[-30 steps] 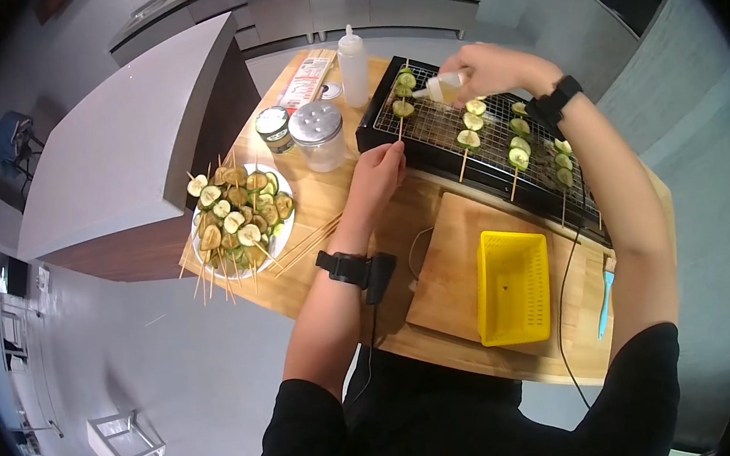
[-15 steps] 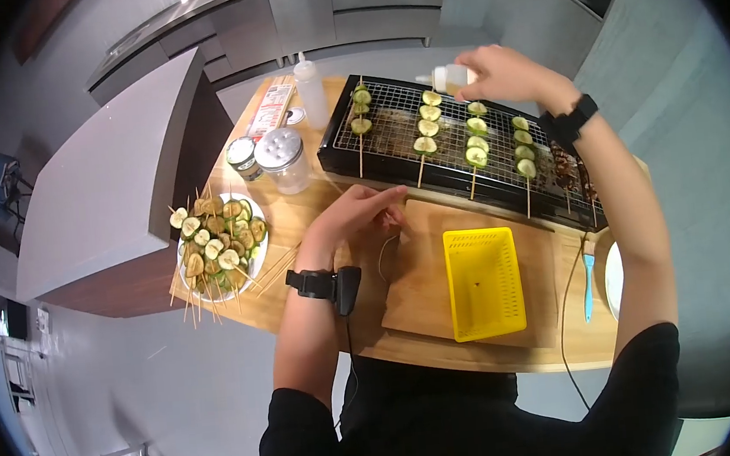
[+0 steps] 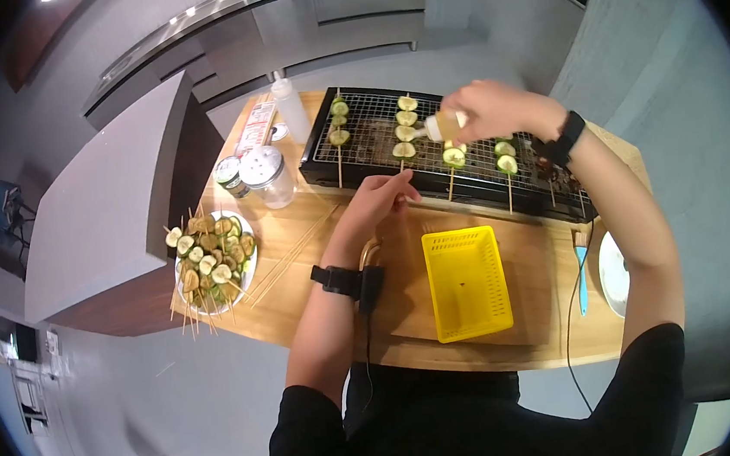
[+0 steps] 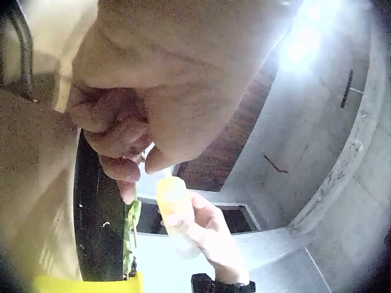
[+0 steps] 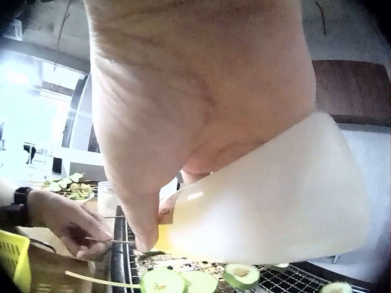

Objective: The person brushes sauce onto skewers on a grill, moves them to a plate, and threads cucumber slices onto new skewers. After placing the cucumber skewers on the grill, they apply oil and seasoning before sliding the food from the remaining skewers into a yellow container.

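My right hand (image 3: 498, 112) grips a clear squeeze bottle (image 3: 441, 126) of yellowish liquid, tipped sideways over the grill (image 3: 321, 173). Its nozzle points at the second zucchini skewer (image 3: 404, 150) from the left. In the right wrist view the bottle (image 5: 275, 195) looks large, with zucchini slices (image 5: 164, 282) below it. My left hand (image 3: 372, 206) is at the grill's front edge, pinching the stick of that skewer between thumb and fingers. More zucchini skewers lie across the mesh, such as the leftmost one (image 3: 339, 135) and a third (image 3: 454, 158).
A plate (image 3: 252, 268) heaped with skewers stands left, loose sticks (image 3: 294, 256) beside it. Behind are a shaker jar (image 3: 266, 184), a small tin (image 3: 229, 177) and another squeeze bottle (image 3: 290, 111). A yellow basket (image 3: 470, 284) sits on the cutting board (image 3: 528, 301); a blue-handled brush (image 3: 582, 278) lies right.
My left hand leaves the leftmost skewer's stick and moves right to the second skewer's stick. The bottle swings from the leftmost skewer, passes the back of the grill, and tips toward the second.
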`<move>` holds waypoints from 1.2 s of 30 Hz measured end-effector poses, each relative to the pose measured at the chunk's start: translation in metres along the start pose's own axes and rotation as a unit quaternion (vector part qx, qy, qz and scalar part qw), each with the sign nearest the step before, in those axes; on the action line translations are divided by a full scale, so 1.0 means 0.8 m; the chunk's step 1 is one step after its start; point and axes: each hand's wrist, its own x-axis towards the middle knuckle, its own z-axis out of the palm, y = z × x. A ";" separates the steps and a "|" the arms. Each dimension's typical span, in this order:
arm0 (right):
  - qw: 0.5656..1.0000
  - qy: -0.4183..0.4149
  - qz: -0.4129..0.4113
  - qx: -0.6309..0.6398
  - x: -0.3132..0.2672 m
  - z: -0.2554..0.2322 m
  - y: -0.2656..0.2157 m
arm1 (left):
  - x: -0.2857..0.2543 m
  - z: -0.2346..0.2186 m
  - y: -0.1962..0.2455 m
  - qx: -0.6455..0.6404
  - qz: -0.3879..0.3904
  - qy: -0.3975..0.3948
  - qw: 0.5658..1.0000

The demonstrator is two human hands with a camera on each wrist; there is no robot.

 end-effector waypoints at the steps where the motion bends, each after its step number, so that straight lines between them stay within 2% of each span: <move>1: 1.000 0.010 0.016 -0.015 0.003 -0.001 0.009 | -0.002 -0.001 0.000 -0.004 0.004 0.009 1.000; 4: 0.996 0.041 0.037 -0.066 0.020 -0.007 0.024 | -0.008 0.003 0.004 -0.006 0.001 0.019 1.000; 8: 0.992 0.029 0.091 -0.086 0.029 -0.017 0.030 | -0.014 0.002 0.005 -0.015 0.014 0.037 0.999; 12: 0.998 0.006 0.062 0.026 0.013 -0.014 0.025 | -0.012 0.002 0.000 0.008 0.030 0.050 0.998; 15: 0.993 -0.085 0.058 0.060 0.002 -0.029 0.004 | -0.009 0.005 -0.004 0.022 0.039 0.046 0.998; 16: 0.991 -0.090 0.058 0.083 0.005 -0.024 0.009 | -0.009 0.006 -0.004 0.024 0.044 0.047 0.998; 19: 0.996 -0.042 0.051 0.066 0.019 -0.017 0.020 | -0.008 0.008 -0.006 0.028 0.054 0.050 0.997; 22: 0.996 0.025 0.076 -0.025 0.040 -0.015 0.032 | -0.010 0.007 -0.003 0.018 0.062 0.049 0.997; 25: 0.994 0.037 0.086 -0.058 0.047 -0.018 0.031 | -0.014 0.005 0.003 0.012 0.060 0.052 0.997; 28: 0.996 -0.004 0.084 -0.029 0.037 -0.022 0.014 | -0.014 0.004 0.002 0.018 0.069 0.058 0.996; 31: 0.997 -0.052 0.032 0.057 0.020 -0.022 0.002 | -0.011 0.005 0.001 0.019 0.077 0.062 0.995; 32: 0.993 -0.067 0.052 0.076 0.012 -0.028 -0.012 | -0.010 0.005 0.001 0.018 0.078 0.064 0.995; 36: 0.989 -0.041 0.027 0.141 -0.001 -0.028 -0.008 | -0.010 0.006 0.000 0.016 0.097 0.066 0.993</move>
